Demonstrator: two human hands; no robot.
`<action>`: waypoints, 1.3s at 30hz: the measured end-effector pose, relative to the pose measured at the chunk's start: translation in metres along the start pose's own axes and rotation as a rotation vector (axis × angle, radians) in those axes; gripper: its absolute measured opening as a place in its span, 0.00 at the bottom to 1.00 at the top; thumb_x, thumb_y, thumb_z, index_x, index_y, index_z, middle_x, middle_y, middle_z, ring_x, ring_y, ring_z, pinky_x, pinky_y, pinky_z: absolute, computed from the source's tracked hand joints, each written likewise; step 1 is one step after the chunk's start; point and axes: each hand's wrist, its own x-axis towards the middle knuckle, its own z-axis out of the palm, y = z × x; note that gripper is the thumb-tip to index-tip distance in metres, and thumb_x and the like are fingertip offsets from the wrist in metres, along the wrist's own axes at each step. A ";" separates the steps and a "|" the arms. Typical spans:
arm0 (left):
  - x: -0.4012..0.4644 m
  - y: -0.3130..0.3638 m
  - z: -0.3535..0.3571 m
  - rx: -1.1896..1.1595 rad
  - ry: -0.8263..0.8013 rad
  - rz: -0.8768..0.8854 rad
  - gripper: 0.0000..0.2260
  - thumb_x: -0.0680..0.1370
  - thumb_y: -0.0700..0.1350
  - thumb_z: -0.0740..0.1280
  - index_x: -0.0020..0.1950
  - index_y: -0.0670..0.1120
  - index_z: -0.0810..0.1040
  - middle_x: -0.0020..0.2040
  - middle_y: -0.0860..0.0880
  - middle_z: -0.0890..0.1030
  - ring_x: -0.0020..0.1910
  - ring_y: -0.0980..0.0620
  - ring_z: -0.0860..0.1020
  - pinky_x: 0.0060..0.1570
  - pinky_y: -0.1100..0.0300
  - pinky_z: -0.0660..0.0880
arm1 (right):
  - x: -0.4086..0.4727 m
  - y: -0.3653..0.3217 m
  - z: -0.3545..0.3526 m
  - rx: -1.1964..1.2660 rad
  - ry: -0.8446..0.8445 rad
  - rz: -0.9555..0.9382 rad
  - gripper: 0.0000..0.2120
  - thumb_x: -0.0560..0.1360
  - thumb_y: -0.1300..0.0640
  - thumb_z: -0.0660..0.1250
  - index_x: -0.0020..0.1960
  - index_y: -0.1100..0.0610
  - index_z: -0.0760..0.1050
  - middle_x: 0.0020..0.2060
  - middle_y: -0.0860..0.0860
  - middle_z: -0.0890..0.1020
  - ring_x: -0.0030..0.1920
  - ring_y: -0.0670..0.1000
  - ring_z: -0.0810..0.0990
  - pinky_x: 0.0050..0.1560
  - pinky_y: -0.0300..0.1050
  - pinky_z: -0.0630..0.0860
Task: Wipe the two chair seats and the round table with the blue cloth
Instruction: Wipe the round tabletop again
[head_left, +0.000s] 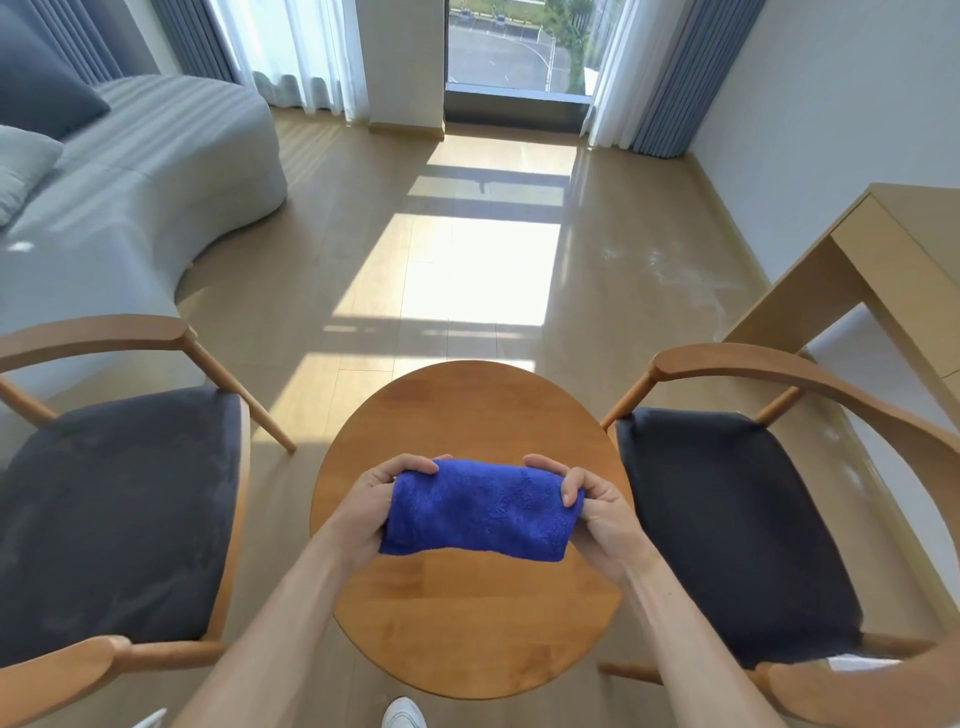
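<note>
A folded blue cloth (478, 512) is held over the middle of the round wooden table (467, 405). My left hand (371, 501) grips its left end and my right hand (597, 501) grips its right end, fingers curled over the top edge. Whether the cloth touches the tabletop I cannot tell. A wooden armchair with a dark seat (119, 519) stands to the left of the table. A second armchair with a dark seat (727, 525) stands to the right.
A grey bed (156, 171) with pillows fills the back left. A light wooden desk (878, 270) stands along the right wall. Sunlit wooden floor (467, 270) stretches to the window. A white shoe (402, 714) shows at the bottom edge.
</note>
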 end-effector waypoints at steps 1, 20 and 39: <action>0.001 -0.003 -0.001 0.017 0.018 -0.018 0.18 0.79 0.31 0.59 0.49 0.49 0.84 0.51 0.45 0.83 0.42 0.45 0.79 0.41 0.53 0.75 | -0.001 0.000 0.000 0.014 -0.003 0.002 0.27 0.73 0.80 0.51 0.27 0.56 0.73 0.60 0.57 0.80 0.59 0.59 0.80 0.45 0.47 0.78; -0.006 -0.049 -0.024 0.170 0.225 -0.235 0.21 0.62 0.37 0.73 0.54 0.45 0.78 0.52 0.44 0.83 0.51 0.43 0.82 0.43 0.53 0.79 | 0.009 0.054 -0.006 -0.176 0.159 0.392 0.24 0.66 0.74 0.69 0.62 0.67 0.72 0.47 0.61 0.83 0.40 0.57 0.84 0.36 0.47 0.79; 0.075 -0.185 -0.071 0.317 0.362 -0.190 0.29 0.73 0.26 0.64 0.71 0.45 0.68 0.60 0.48 0.78 0.57 0.51 0.76 0.45 0.67 0.74 | 0.067 0.185 -0.045 -0.464 0.470 0.411 0.32 0.71 0.74 0.65 0.73 0.60 0.64 0.64 0.56 0.74 0.63 0.54 0.74 0.57 0.40 0.74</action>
